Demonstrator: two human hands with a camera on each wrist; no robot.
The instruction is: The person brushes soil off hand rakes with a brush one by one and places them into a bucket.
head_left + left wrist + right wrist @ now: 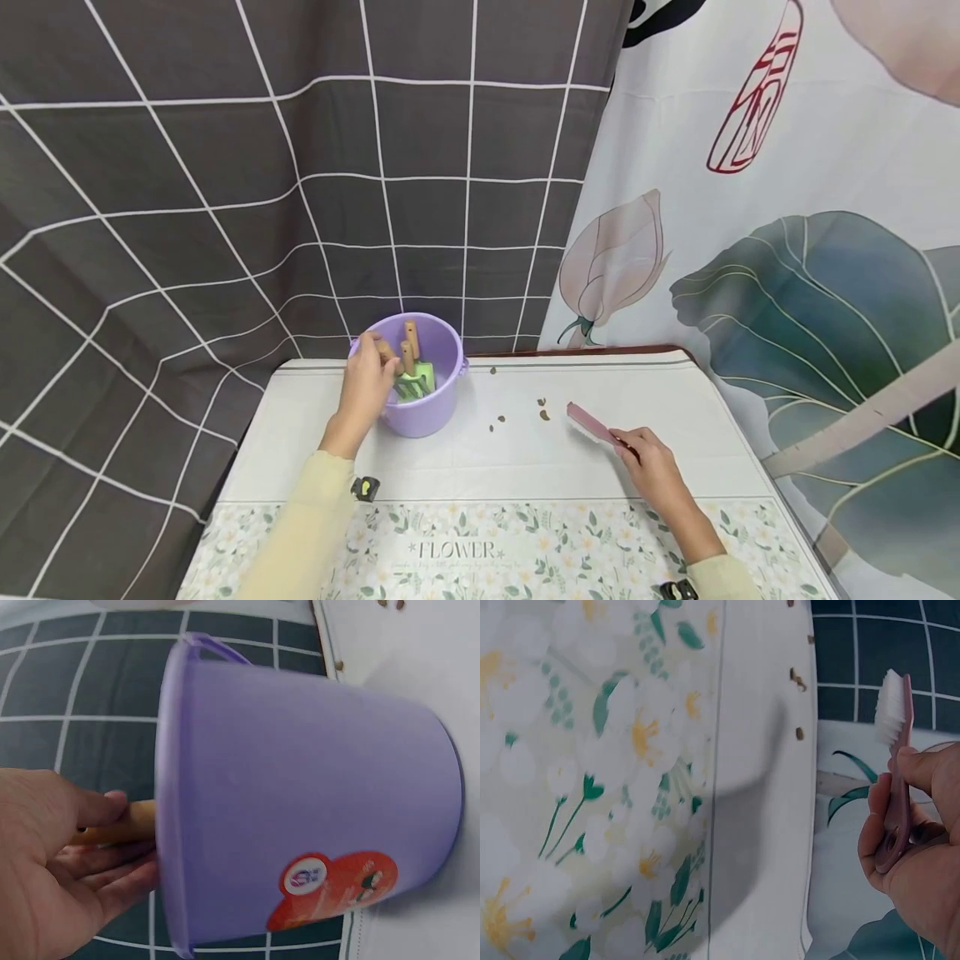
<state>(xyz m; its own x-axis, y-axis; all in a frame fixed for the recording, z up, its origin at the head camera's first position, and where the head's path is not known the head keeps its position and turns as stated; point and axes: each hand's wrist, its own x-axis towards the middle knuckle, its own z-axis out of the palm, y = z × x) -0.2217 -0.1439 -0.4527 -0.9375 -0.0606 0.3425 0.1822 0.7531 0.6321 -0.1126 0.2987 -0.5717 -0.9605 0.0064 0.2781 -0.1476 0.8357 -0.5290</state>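
Note:
A purple bucket [423,421] stands at the back left of the table, with several wooden-handled garden tools inside; their green metal heads [414,382] show. My left hand [365,379] is at its rim and pinches a wooden handle [135,823] between thumb and fingers; the rest of that tool is hidden by the bucket wall. Over the table's right side, my right hand [651,468] holds a pink brush [592,422] by its handle. White bristles [890,709] show in the right wrist view. Several small brown bits [544,415] lie on the table between bucket and brush.
The table [465,467] has a white cover with a floral front band reading FLOWER. A dark grid curtain [427,208] hangs behind and to the left. To the right hangs a white cloth [675,275] printed with lotus leaves.

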